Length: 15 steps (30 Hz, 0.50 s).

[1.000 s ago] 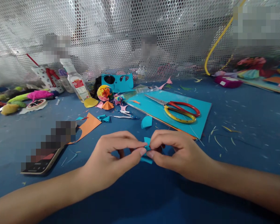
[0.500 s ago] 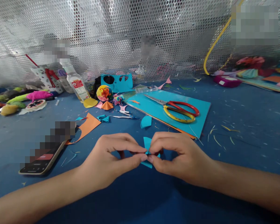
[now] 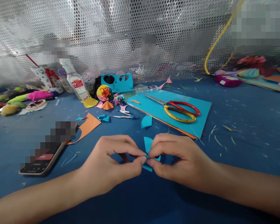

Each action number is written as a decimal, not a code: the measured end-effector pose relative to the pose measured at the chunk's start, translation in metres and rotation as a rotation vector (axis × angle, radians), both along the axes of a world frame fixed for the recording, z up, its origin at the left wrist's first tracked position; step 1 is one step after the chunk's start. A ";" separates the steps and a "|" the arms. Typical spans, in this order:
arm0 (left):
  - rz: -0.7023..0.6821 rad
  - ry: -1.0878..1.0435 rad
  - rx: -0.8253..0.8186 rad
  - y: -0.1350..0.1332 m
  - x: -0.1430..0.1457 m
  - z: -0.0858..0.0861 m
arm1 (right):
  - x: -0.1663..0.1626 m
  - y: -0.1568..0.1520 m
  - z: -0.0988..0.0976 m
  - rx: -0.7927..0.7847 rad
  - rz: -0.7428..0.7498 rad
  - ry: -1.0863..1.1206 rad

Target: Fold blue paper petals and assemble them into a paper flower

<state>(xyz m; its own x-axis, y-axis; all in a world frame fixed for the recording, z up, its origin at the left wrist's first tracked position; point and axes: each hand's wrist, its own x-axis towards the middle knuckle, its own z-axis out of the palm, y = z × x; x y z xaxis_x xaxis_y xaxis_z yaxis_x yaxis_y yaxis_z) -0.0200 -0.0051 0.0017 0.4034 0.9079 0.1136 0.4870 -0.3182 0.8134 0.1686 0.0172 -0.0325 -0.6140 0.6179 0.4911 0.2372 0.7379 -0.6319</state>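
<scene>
- Pinching small blue paper [image 3: 147,157] in the frame's lower middle, my left hand [image 3: 105,163] and right hand [image 3: 189,158] use fingertips, maybe because it's tiny.
- Scissors [image 3: 180,112] lie right of middle, probably leaving room.

the pinched piece [image 3: 147,156] looks papery, the scissor blades [image 3: 155,99] metal, the handles [image 3: 193,119] smooth plastic.

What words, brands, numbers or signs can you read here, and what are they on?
Nothing is legible.
Clear bottle: red-and-white label, too small and blurred.
Phone: screen marks too small; part is pixelated over.
Purple object: white patch, no lettering discernible.
</scene>
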 end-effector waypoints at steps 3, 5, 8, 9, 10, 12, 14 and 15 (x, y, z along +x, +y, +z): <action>0.005 -0.004 -0.073 0.001 0.000 0.001 | 0.001 0.000 0.001 -0.009 0.018 -0.016; 0.014 -0.011 -0.133 0.002 -0.001 0.001 | 0.002 -0.001 0.002 -0.025 0.042 -0.030; 0.028 -0.002 -0.232 0.003 -0.002 0.001 | 0.003 -0.001 0.003 -0.036 0.077 -0.046; 0.032 0.006 -0.270 0.004 -0.002 0.002 | 0.004 -0.001 0.004 -0.038 0.087 -0.056; 0.031 0.016 -0.311 0.005 -0.003 0.003 | 0.004 -0.001 0.005 -0.038 0.099 -0.068; 0.010 0.031 -0.400 0.007 -0.004 0.004 | 0.005 0.000 0.007 -0.039 0.123 -0.098; -0.035 0.023 -0.492 0.008 -0.005 0.004 | 0.006 0.000 0.009 -0.052 0.154 -0.129; -0.059 0.012 -0.530 0.009 -0.005 0.004 | 0.006 0.000 0.009 -0.063 0.169 -0.143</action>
<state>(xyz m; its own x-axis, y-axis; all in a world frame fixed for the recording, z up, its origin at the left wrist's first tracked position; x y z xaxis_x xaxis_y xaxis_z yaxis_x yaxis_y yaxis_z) -0.0253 0.0034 0.0060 0.4541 0.8152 -0.3595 0.4910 0.1078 0.8645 0.1747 0.0173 -0.0231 -0.7721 0.5271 0.3549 0.2042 0.7347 -0.6470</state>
